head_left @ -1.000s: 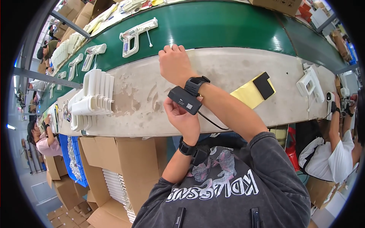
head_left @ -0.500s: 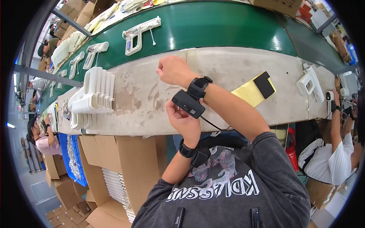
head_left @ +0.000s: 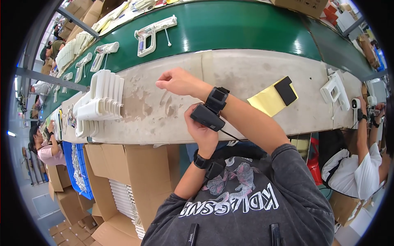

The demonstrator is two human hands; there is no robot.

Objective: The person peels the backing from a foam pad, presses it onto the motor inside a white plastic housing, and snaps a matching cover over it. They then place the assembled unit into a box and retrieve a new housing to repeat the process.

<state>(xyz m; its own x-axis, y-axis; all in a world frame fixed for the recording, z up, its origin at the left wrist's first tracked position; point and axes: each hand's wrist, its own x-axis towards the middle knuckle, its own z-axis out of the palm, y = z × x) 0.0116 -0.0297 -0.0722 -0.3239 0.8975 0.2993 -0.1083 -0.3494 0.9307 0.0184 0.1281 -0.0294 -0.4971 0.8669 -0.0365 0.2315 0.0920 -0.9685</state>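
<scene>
My right hand (head_left: 177, 82) hovers over the worn grey bench (head_left: 230, 69) with its fingers curled together and nothing in them. On that wrist sits a black watch-like band (head_left: 216, 99). My left hand (head_left: 202, 132) reaches up from below and grips a small black box (head_left: 206, 117) that rests against my right wrist. A thin black cable runs from the box toward my body. My left wrist has a black band (head_left: 201, 161) too. A stack of white plastic shells (head_left: 100, 102) stands on the bench to the left of my right hand.
A green conveyor belt (head_left: 246, 28) beyond the bench carries white gun-shaped housings (head_left: 154, 33). A yellow pad (head_left: 266, 100) with a black block (head_left: 285, 90) and a white part (head_left: 334, 88) lie to the right. Cardboard boxes (head_left: 135, 172) and a blue crate (head_left: 76, 164) stand below. Co-workers sit at the left (head_left: 45, 147) and right (head_left: 361, 151).
My right hand has lifted off the bench and drawn back to the left, its fingers curling in. My left hand has stayed on the black box, following the wrist.
</scene>
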